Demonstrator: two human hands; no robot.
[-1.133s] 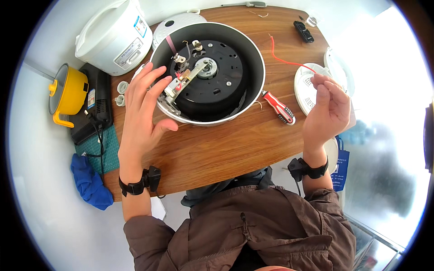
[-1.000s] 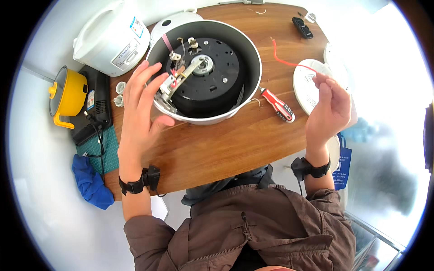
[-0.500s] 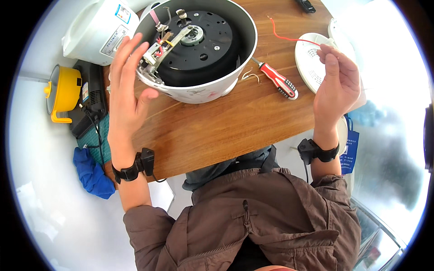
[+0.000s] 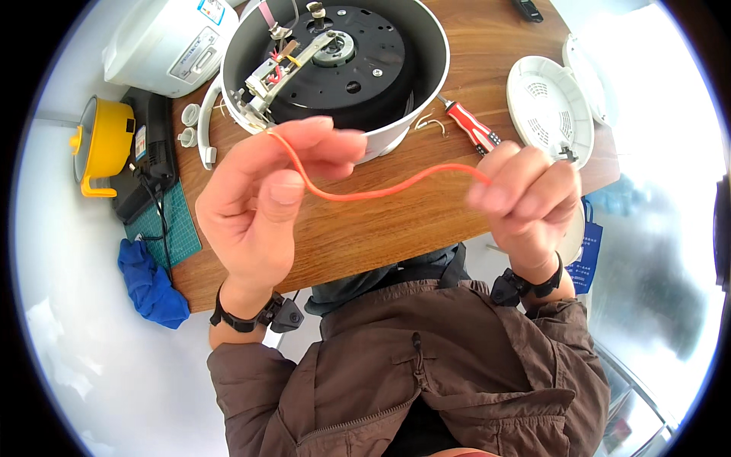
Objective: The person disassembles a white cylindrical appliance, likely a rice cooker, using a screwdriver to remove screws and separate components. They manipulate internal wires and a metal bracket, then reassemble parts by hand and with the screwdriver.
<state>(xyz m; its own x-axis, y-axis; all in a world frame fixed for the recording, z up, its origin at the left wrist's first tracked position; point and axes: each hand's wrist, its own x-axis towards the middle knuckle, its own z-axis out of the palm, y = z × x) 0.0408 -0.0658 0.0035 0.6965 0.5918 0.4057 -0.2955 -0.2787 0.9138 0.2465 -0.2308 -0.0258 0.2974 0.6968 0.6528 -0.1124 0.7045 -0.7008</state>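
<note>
My right hand (image 4: 525,194) pinches one end of a red wire (image 4: 381,190), which curves across toward my left hand (image 4: 270,198). The wire's other end rests by my left hand's loosely bent, parted fingers, with the thumb beside it. Just behind my hands stands an open round cooker body (image 4: 432,68) with a black plate (image 4: 350,61) and a metal bracket with small fittings (image 4: 297,61). A red-and-black handled screwdriver (image 4: 472,126) lies to its right, beside short pale wire pieces (image 4: 430,126).
A white perforated cover (image 4: 548,91) lies at the right. At the left are a white cooker (image 4: 156,42), a white handle (image 4: 205,137), small white caps (image 4: 190,114), a yellow pot (image 4: 106,141) on a black appliance (image 4: 145,198), a green mat (image 4: 183,236) and blue cloth (image 4: 152,289).
My right hand has brought the red wire down and leftward, toward me. My left hand has moved right, turned with fingers more bent, and now meets the wire. The view has shifted slightly.
</note>
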